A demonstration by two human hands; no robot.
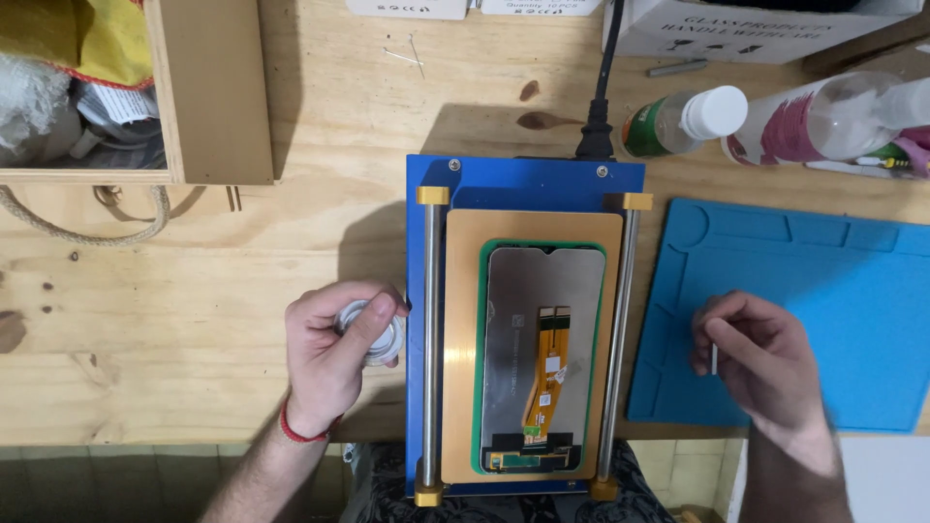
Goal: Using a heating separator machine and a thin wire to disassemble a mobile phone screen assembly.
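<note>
While clutched in left hand (334,358): round white spool (371,332).

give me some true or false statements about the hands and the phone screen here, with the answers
1. The left hand holds a small white round container. True.
2. The phone screen lies on the blue silicone mat. False: it lies on the blue machine, in a green frame.
3. The right hand pinches a thin white strip. True.
4. The orange flex cable is on the wooden table. False: it is on the phone screen's back.
</note>
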